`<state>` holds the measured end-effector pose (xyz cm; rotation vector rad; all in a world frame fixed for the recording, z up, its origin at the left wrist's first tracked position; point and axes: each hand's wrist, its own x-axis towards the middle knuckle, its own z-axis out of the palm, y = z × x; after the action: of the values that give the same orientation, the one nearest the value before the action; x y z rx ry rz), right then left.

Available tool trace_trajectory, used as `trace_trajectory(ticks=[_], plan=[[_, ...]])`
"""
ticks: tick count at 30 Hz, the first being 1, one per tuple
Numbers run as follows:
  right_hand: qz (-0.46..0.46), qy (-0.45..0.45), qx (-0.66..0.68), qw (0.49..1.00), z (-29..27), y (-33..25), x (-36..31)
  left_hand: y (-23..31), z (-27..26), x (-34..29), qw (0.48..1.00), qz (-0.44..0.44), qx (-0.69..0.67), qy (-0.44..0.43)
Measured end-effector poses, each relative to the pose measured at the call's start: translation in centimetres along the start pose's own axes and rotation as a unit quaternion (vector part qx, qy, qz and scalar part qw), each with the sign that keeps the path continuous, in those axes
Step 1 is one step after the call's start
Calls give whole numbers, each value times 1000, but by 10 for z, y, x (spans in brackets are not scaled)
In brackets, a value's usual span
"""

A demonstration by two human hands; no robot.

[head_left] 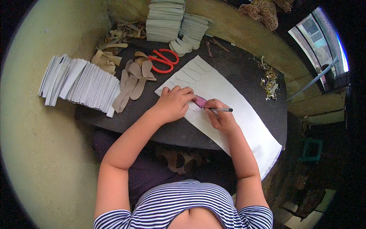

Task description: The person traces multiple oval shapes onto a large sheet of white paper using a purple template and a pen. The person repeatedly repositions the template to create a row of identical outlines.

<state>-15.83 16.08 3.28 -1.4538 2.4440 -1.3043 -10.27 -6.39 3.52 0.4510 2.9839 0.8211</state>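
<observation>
A long white sheet (244, 122) lies slanting across the dark table, its lower end hanging past the near edge. Several sole-shaped outlines are drawn along its far left part. On the sheet rests a small purple-pink sole-shaped template (199, 101). The fingers of my left hand (173, 104) hold its left end down, hiding part of it. My right hand (222, 118) grips a dark pen (224, 109) close to the template's right edge; the fingers cover the tip, so I cannot tell whether it touches the sheet.
Orange-handled scissors (164, 61) lie beyond the sheet, beside beige sole-shaped pieces (133, 80). White strips (85, 82) stand in a row at left. Tall stacks of white pieces (164, 21) rise at the back. Small scraps (270, 82) litter the right side of the table (263, 110).
</observation>
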Motion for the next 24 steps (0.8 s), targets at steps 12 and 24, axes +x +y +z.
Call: trace_trajectory(ticks=[12, 24], plan=[[-13, 5, -8, 1000, 4, -2, 4, -4, 4, 0, 1000, 14, -3, 9], [-45, 10, -28, 999, 9, -2, 12, -9, 6, 0, 999, 24, -17, 21]])
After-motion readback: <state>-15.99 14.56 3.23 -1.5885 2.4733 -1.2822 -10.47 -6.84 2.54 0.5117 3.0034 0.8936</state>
